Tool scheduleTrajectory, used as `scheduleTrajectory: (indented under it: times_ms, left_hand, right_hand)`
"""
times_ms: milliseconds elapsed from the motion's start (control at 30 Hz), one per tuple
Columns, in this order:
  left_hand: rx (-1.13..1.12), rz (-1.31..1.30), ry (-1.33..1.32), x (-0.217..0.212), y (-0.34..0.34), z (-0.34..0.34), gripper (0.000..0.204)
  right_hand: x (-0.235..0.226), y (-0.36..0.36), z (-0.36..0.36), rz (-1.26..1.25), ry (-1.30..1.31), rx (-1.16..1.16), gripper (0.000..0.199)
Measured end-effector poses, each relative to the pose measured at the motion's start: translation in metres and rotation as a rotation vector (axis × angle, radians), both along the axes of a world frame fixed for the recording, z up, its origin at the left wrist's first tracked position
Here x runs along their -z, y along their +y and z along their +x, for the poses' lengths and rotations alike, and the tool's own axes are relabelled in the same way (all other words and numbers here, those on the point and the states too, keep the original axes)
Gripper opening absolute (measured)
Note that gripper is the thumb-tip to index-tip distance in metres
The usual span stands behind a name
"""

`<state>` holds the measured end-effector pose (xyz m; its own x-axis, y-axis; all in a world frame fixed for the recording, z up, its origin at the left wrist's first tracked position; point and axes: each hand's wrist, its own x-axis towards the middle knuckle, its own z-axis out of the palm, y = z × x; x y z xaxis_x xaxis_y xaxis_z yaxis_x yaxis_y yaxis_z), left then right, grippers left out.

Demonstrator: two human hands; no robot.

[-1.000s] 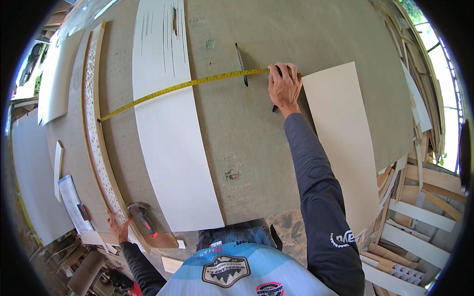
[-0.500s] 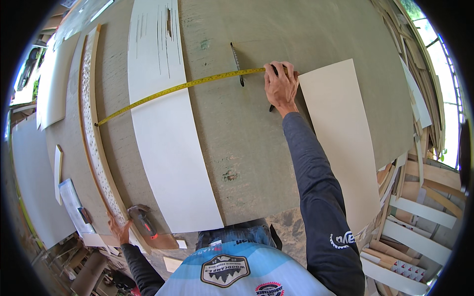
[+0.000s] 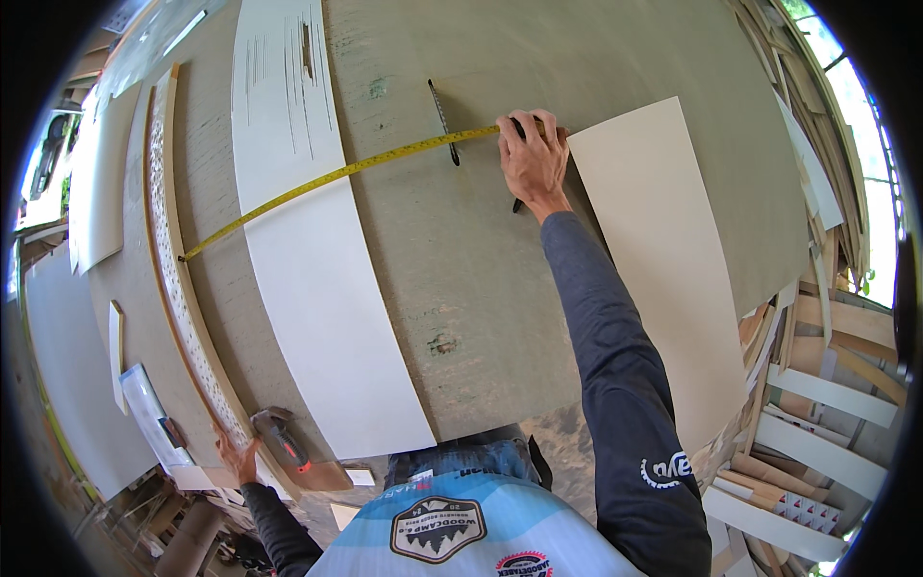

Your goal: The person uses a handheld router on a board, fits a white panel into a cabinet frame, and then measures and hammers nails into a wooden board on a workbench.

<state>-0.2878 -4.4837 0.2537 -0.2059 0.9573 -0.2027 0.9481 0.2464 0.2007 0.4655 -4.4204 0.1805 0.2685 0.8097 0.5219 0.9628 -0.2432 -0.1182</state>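
Observation:
My right hand (image 3: 534,165) is closed around a tape measure, its case mostly hidden by my fingers. From there the yellow blade (image 3: 404,151) stretches left across a white panel (image 3: 317,269) to a long wooden strip (image 3: 183,317), its end touching the strip's right edge. A thin dark stick-like object (image 3: 517,205) pokes out under my right wrist. At the near end of the strip, my left hand (image 3: 237,457) grips it with fingers on one side and thumb on the other. A dark tool with red on its handle (image 3: 288,447) lies beside this hand.
A slim patterned rod with dark ends (image 3: 444,122) lies under the blade on the large worn board (image 3: 452,240). Right of my arm is a cream panel (image 3: 663,240). Wood offcuts (image 3: 817,442) are stacked at the right; a pale sheet (image 3: 72,375) stands at the far left.
The whole view has shifted slightly, so most things appear a little further left. Both hands keep their places on the tape measure and the strip.

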Motion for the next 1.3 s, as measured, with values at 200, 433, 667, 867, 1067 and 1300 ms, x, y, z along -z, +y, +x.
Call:
scheduleTrajectory:
  times_ms: [200, 433, 667, 867, 1067, 1300]
  left_hand:
    - [0.004, 0.008, -0.002, 0.000, -0.001, 0.001, 0.110]
    - [0.061, 0.067, 0.029, 0.015, -0.003, -0.024, 0.113]
    - [-0.006, 0.050, -0.020, 0.015, -0.002, -0.019, 0.113]
    - [-0.010, 0.072, -0.021, 0.012, -0.004, -0.015, 0.115]
    - [-0.043, 0.007, -0.028, 0.013, 0.000, -0.010, 0.112]
    - [0.013, 0.038, -0.042, 0.020, -0.001, -0.030, 0.112]
  right_hand:
    - [0.002, 0.001, 0.001, 0.008, 0.018, -0.005, 0.023]
    - [0.001, 0.000, 0.001, -0.010, 0.015, 0.001, 0.023]
    - [0.000, -0.001, 0.002, -0.021, -0.002, 0.003, 0.023]
    - [0.000, -0.001, 0.002, -0.042, 0.011, -0.006, 0.023]
    - [0.000, -0.002, 0.002, -0.057, 0.000, 0.012, 0.024]
    - [0.001, 0.000, 0.003, -0.038, 0.025, -0.008, 0.025]
